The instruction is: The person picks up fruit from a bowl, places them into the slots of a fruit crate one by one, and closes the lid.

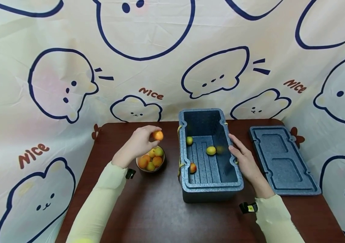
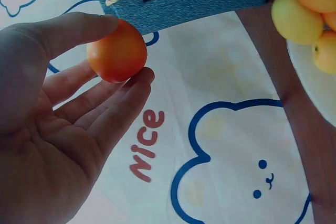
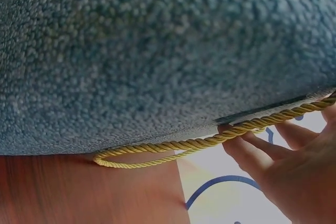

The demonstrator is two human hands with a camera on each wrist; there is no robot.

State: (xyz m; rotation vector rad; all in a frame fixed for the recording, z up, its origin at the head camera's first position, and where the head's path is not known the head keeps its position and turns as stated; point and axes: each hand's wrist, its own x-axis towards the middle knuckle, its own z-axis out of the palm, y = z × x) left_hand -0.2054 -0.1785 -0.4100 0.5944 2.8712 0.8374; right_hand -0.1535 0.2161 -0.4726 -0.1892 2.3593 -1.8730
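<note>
My left hand [image 1: 143, 143] pinches a small, smooth orange-red fruit [image 2: 117, 52] between thumb and fingers, raised over the far side of a bowl [image 1: 150, 171]. That bowl holds several orange, yellow and greenish fruits [image 1: 143, 161]. To its right stands a lidless blue-grey foam box [image 1: 213, 185] with yellow rope handles [image 3: 210, 141]. On the box floor lie a green fruit [image 1: 189, 140], a yellow fruit [image 1: 211, 150] and a red-orange fruit [image 1: 193, 167], apart from each other. My right hand [image 1: 245, 160] touches the box's right side near its rim and rope, fingers fairly straight.
The box's lid [image 1: 286, 162] lies flat on the dark brown table [image 1: 148, 209], right of the box. A printed cloth [image 1: 166, 77] with bear drawings hangs behind the table and along its sides.
</note>
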